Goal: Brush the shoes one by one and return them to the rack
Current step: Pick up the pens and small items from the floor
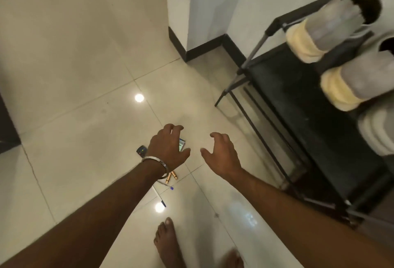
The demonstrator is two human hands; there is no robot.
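Note:
A black metal shoe rack (298, 105) stands against the wall on the right. Two grey shoes with pale yellow soles lie on its top shelf, one further back (326, 28) and one nearer (360, 82); a white shoe (377, 133) shows below them at the right edge. My left hand (168, 148), with a silver bangle on the wrist, hovers over the floor with loosely curled fingers and holds nothing. My right hand (221, 154) is beside it, fingers spread and relaxed, also holding nothing. No brush is in sight.
Small items lie on the glossy tiled floor under my left hand: a small box (182, 145), a dark remote (141, 151), gold tubes (171, 176) and pens (163, 202). My bare feet (168, 244) are at the bottom. A wall corner with dark skirting (198, 51) stands behind.

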